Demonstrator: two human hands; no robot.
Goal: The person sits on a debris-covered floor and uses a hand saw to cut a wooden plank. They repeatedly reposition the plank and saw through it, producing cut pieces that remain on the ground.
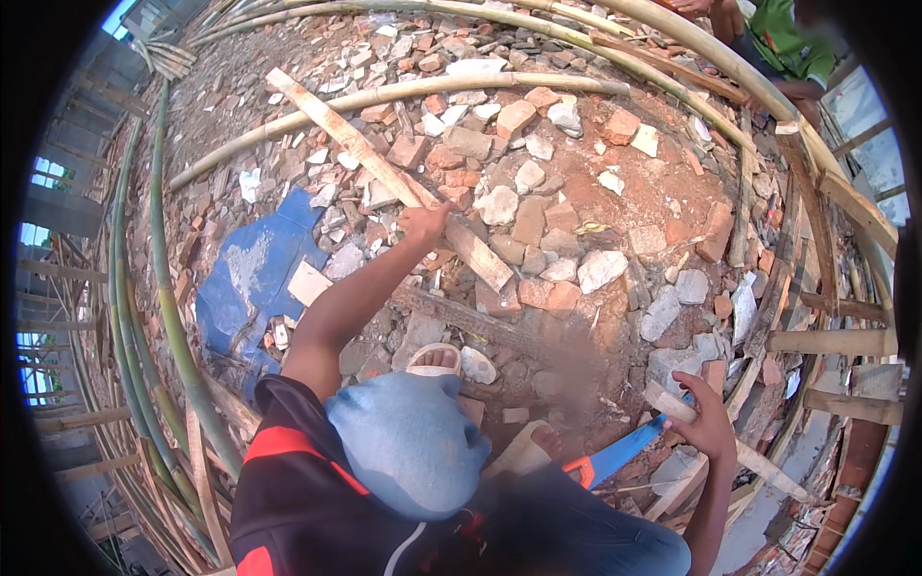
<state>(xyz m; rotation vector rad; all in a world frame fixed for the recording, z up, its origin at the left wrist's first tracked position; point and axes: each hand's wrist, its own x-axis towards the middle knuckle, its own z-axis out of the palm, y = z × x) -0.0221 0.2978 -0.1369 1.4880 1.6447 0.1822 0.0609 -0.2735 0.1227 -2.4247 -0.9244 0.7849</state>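
Out in front, my left hand (423, 223) is closed round a long, rough-sawn wooden plank (360, 149), which slants over the rubble from far left to near right. At the lower right, my right hand (709, 422) curls round a pale, rounded wooden stick (773, 472); the stick's blunt end shows between thumb and fingers, and part of it is hidden behind the hand and wrist. Close under those fingers is the tip of a handsaw with a blue blade (619, 455). Its orange handle (580, 470) lies beside my right leg.
Broken bricks and stones (552, 226) cover the ground. A torn blue sheet (254, 269) lies left. Long bamboo poles (173, 326) line the left side, and another pole (413, 88) crosses the far ground. Someone in a green shirt (792, 43) is at the far right.
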